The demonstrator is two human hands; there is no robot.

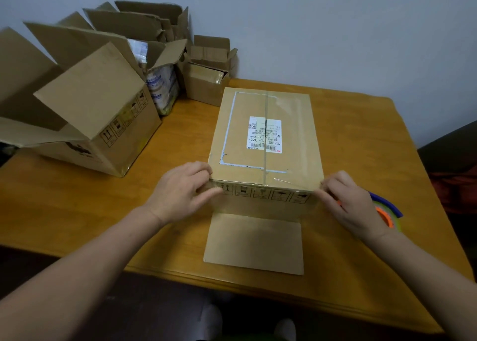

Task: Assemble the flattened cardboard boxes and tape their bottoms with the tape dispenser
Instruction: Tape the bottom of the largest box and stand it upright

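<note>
So the brown cardboard box with a white shipping label (291, 134) sits between both hands on the yellow-brown wooden table (77, 211). Its taped, sealed side faces up, and one loose cardboard flap (255, 242) lies flat on the table below the wrists, pointing at the person.

The left hand (180, 193) grips the box's near corner on its side, thumb on the top edge and fingers curled across the front face. The right hand (351, 204) pinches the opposite near corner with its fingertips bunched together. I can't tell if it has tape or just cardboard there.

The blue, orange and green tape dispenser (387, 206) is just behind the right hand, half hidden by it, and nobody's holding it.

Out past the left hand there's a large open brown carton (103, 118) with its flaps splayed. Beyond that is an open carton of printed plastic packs (162, 82), more open cartons against the wall (129, 23), and a small brown box (204, 85) right off the main box's far left corner.
</note>
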